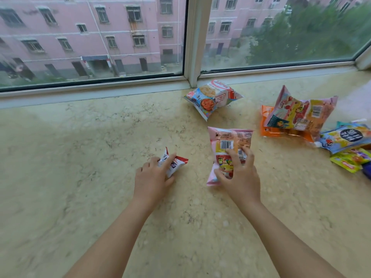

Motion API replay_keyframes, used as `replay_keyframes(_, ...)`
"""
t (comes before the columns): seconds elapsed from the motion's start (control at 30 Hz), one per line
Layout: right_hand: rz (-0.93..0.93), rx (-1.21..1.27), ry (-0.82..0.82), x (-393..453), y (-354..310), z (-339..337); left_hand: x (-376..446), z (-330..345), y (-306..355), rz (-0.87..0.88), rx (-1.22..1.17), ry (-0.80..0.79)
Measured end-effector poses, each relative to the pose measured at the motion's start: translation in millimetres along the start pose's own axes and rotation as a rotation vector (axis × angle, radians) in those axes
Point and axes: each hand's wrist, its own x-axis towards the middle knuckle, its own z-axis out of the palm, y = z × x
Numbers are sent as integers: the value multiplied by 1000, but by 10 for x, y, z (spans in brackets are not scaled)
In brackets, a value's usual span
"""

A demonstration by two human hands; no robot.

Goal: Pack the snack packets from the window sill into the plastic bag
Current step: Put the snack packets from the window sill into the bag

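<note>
On the mottled beige marble window sill (80,147), the left hand (154,177) gripped a small crinkled red-and-white packet (174,163). The right hand (239,177) pressed its grip around a puffy pink packet (226,141). More glossy packets (297,115) lay right, partly cut off.

hands (152,177) gripping packets (230,149), marble sill (80,157)
</note>
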Motion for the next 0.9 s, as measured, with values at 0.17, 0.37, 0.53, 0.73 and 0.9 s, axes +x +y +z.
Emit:
replay_keyframes(0.17,-11,60,85,-43,-74,22,-171,-21,60,-52,29,-53)
replay_keyframes(0.37,-142,74,109,-433,-99,-102,-556,-171,96,-90,-8,-32)
replay_keyframes(0.53,-196,120,65,-818,-113,-271,-1025,-482,31,-99,-86,94)
replay_keyframes(0.73,-260,220,55,-1375,-421,-860,-1748,-1165,-7,-144,-45,172)
replay_keyframes(0.9,-345,298,30,-1985,-796,-1635,-2597,-1980,17,-220,-46,253)
